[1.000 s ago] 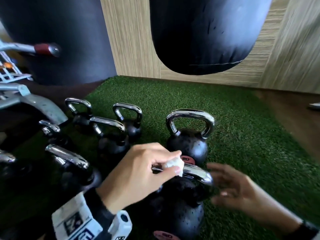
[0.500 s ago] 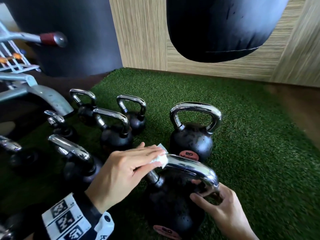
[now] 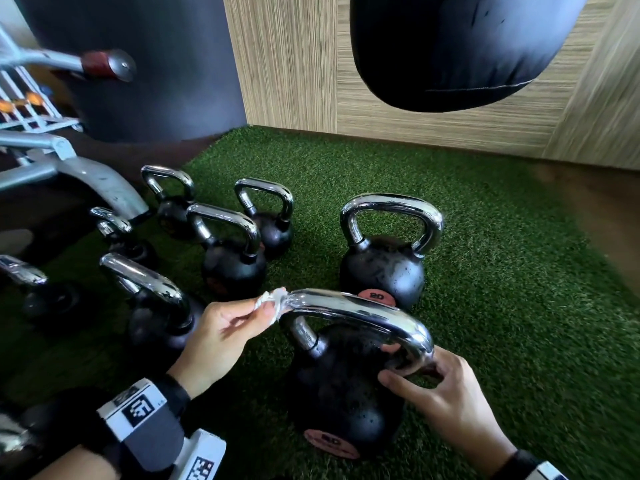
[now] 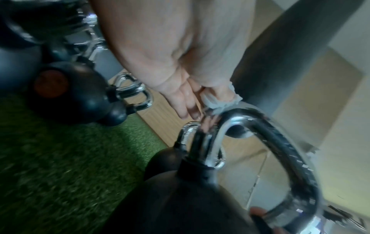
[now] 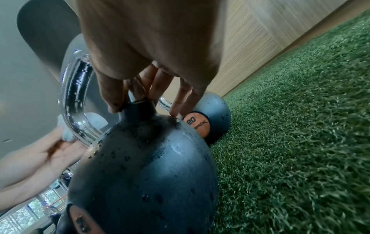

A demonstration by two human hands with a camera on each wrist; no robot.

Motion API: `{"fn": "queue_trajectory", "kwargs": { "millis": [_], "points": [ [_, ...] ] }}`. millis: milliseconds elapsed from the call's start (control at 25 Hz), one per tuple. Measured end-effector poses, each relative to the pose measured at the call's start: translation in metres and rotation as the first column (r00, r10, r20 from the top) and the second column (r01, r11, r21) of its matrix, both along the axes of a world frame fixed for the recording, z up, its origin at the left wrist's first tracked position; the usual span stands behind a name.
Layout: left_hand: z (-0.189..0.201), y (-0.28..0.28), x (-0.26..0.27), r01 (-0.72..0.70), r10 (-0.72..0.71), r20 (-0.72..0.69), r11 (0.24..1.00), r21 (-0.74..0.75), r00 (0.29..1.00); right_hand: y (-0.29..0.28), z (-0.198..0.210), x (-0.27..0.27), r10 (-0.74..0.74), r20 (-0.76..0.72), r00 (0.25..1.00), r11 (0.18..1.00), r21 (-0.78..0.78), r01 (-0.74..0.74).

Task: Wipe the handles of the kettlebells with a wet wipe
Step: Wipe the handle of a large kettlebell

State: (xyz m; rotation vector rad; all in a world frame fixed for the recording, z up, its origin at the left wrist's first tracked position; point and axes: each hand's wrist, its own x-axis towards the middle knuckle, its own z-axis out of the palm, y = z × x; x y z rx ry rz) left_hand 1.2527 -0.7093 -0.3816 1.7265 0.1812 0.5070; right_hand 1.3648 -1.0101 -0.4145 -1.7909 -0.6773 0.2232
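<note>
A big black kettlebell (image 3: 343,393) with a chrome handle (image 3: 360,310) stands nearest me on green turf. My left hand (image 3: 225,330) pinches a crumpled white wet wipe (image 3: 272,301) against the handle's left bend; the wet wipe (image 4: 218,101) sits on top of the chrome handle (image 4: 280,142) in the left wrist view. My right hand (image 3: 440,393) grips the right leg of the handle near its base, fingers curled round it (image 5: 140,88). The wipe (image 5: 84,126) shows behind the chrome bend (image 5: 74,98) in the right wrist view.
A 20-marked kettlebell (image 3: 384,261) stands just behind the near one. Several smaller kettlebells (image 3: 232,251) crowd the left side beside a grey machine frame (image 3: 86,178). A black punching bag (image 3: 450,46) hangs overhead. Wood-panel wall (image 3: 294,64) behind; turf (image 3: 519,289) stretches right.
My left hand slid the wipe leftward along the handle to its left bend. My right hand came in and took hold of the handle's right leg.
</note>
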Motion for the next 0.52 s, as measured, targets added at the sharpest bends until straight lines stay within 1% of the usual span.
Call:
{"fn": "queue_trajectory", "kwargs": {
  "millis": [120,160,280,360,400,440,520],
  "points": [
    [-0.025,0.009,-0.001,0.012,-0.016,-0.094,0.999,-0.049,0.995,-0.001,0.004,0.000,0.022,0.014,1.000,1.000,-0.004,-0.022],
    [-0.032,0.008,-0.002,0.020,-0.024,-0.111,0.999,-0.041,0.993,-0.001,0.004,0.001,0.025,0.015,1.000,1.000,-0.007,-0.024],
    [-0.045,-0.004,-0.008,0.089,-0.070,-0.144,0.988,0.129,0.987,-0.002,0.004,0.001,0.020,0.008,1.000,1.000,-0.013,-0.020],
    [-0.044,-0.008,-0.011,0.095,-0.064,-0.173,0.979,0.181,0.983,-0.002,0.006,0.001,0.029,-0.004,1.000,0.999,-0.017,-0.030],
    [-0.040,-0.010,-0.011,0.088,-0.044,-0.188,0.969,0.231,0.981,-0.002,0.008,0.000,0.035,-0.012,0.999,0.999,-0.023,-0.035],
    [-0.036,-0.011,-0.011,0.079,-0.022,-0.189,0.951,0.300,0.982,-0.002,0.010,0.000,0.038,-0.019,0.999,0.999,-0.029,-0.039],
    [-0.027,-0.018,-0.009,0.043,0.028,-0.146,0.886,0.461,0.989,-0.003,0.011,0.001,0.029,-0.021,0.999,0.999,-0.040,-0.029]
  ]
}}
